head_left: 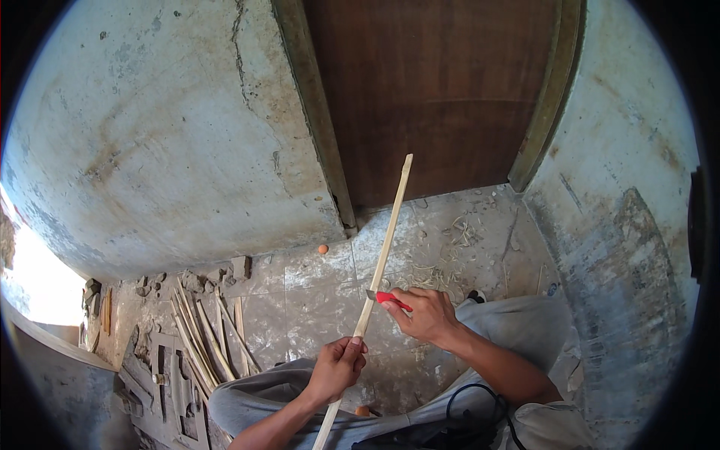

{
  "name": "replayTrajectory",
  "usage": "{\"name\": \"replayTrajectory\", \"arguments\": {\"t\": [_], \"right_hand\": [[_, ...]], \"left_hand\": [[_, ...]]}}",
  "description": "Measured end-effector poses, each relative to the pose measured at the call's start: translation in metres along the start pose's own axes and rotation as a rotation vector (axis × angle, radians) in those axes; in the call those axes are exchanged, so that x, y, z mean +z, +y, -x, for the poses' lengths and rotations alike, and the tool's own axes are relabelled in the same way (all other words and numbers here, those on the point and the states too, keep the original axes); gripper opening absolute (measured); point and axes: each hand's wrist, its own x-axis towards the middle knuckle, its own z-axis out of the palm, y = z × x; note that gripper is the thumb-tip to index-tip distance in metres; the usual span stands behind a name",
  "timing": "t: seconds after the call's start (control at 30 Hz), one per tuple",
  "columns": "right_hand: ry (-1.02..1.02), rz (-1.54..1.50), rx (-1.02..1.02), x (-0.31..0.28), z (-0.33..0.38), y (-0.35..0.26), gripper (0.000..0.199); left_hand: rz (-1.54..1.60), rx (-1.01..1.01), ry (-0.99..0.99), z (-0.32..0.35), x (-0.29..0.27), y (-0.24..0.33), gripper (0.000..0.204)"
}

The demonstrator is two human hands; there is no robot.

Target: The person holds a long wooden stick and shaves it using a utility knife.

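Note:
My left hand (337, 367) grips a long thin pale wooden strip (388, 240) near its lower part. The strip slants up and away toward a brown wooden door (442, 97); its lower end runs past my knee to the bottom edge. My right hand (426, 313) holds a red-handled knife (388, 298) with its blade laid against the strip just above my left hand. I sit with my knees in grey trousers (517, 322) below both hands.
A bundle of similar wooden strips (206, 337) lies on the tiled floor at the left, beside rubble and carved wood pieces (161, 375). Shavings (435, 274) litter the tiles before the door. Worn plaster walls stand left and right. A black cable (480, 397) lies on my lap.

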Motion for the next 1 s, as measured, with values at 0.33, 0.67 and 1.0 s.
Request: {"name": "replayTrajectory", "arguments": {"t": [0.33, 0.67, 1.0], "right_hand": [[0.100, 0.010, 0.042, -0.007, -0.013, 0.012, 0.035], [0.168, 0.035, 0.050, -0.006, -0.021, 0.034, 0.037], [0.148, 0.066, 0.100, -0.004, -0.023, 0.036, 0.037]], "left_hand": [[-0.040, 0.013, -0.013, 0.004, -0.003, -0.003, 0.031], [-0.124, 0.024, -0.021, 0.008, -0.002, -0.002, 0.032], [-0.107, 0.010, -0.023, 0.008, -0.004, -0.003, 0.031]]}}
